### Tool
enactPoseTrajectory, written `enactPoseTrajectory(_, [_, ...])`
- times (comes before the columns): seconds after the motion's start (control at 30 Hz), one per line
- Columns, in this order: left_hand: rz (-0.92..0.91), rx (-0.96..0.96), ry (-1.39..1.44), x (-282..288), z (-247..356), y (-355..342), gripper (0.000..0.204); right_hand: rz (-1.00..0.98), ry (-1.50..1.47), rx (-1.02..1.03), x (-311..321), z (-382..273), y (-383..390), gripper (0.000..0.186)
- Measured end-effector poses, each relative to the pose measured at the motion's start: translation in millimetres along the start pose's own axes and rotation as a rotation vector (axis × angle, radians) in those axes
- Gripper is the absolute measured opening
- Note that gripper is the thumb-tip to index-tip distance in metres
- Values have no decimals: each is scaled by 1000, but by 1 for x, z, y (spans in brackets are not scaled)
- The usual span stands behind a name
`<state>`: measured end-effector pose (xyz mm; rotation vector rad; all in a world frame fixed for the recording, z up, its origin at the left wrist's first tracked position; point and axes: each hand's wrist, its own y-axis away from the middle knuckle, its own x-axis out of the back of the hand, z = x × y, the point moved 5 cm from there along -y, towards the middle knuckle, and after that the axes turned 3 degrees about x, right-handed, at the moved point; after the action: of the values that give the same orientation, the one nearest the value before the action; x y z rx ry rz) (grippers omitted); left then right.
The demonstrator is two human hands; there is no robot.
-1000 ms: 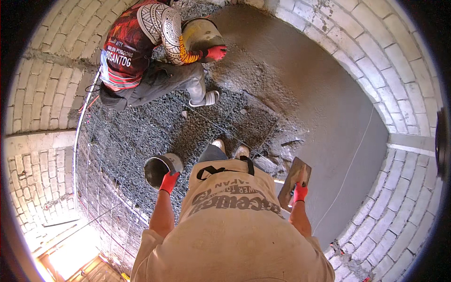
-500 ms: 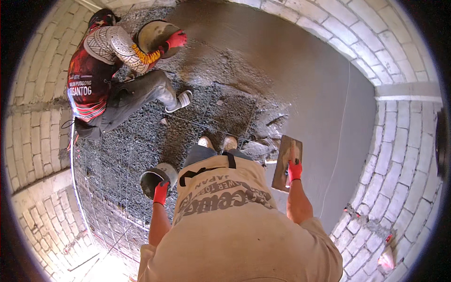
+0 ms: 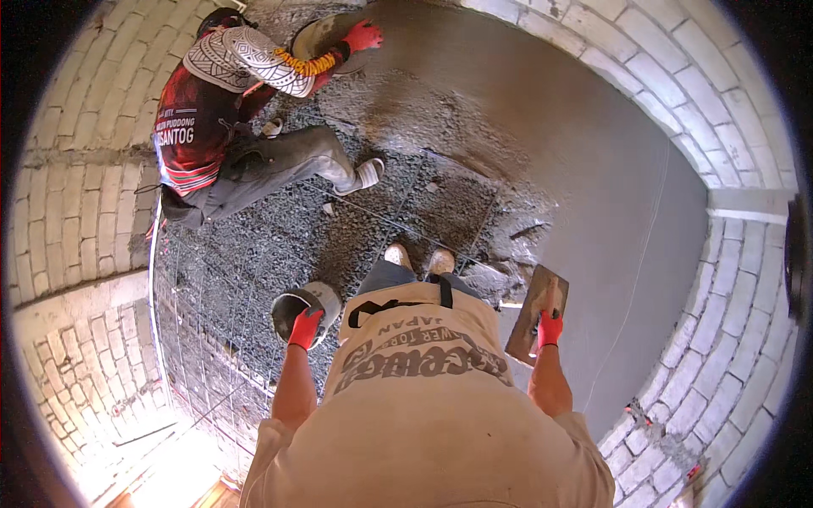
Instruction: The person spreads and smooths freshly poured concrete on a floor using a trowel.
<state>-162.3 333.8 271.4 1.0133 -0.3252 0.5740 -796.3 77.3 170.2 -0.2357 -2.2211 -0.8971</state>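
Note:
In a red glove, my left hand [image 3: 306, 327] grips the rim of a grey bucket [image 3: 328, 299], which tilts with its dark mouth toward the left. My right hand [image 3: 550, 328], gloved in red too, is closed round the handle of a flat rectangular finishing trowel [image 3: 530, 306]. The trowel's blade is smeared with mortar and lies over the edge of the smooth wet concrete [image 3: 622, 245]. Whether the blade touches the surface, I cannot tell. My light shoes [image 3: 440, 261] stand on rough ground between bucket and trowel.
At the upper left a co-worker [image 3: 199, 127] crouches, one red-gloved hand at a large round bucket [image 3: 318, 38]. Dark gravel [image 3: 279, 220] crossed by thin steel bars covers the left side. Rough, unsmoothed concrete [image 3: 440, 118] borders the smooth part. Block walls [image 3: 728, 296] enclose the floor.
The whole view has shifted, so most things sit further right and slightly lower. The co-worker's bucket is tipped further toward the concrete. My hands keep their holds on the bucket and trowel.

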Motion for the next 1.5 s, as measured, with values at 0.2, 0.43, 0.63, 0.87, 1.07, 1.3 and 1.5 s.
enactPoseTrajectory(0.2, [33,-24,-34,-6,-12,-8,34,-34,-92,-58,-14,1,-14,40])
enactPoseTrajectory(0.43, [5,26,176,-10,-44,-17,34,108,92,265,-14,-8,-33,41])
enactPoseTrajectory(0.63, [-6,84,130,-11,-11,2,32,73,118,190,-14,-23,-31,52])
enactPoseTrajectory(0.87, [-21,32,67,-11,-18,-5,33,-5,-56,70,-6,-44,-11,51])
enactPoseTrajectory(1.07, [-36,77,179,-14,-59,-25,33,28,21,160,-11,-23,-23,48])
enactPoseTrajectory(1.3, [-46,197,224,-10,-46,-12,27,181,167,355,-15,-16,-26,32])
enactPoseTrajectory(1.5, [33,57,110,-3,6,12,24,84,-10,248,-15,-16,-23,42])
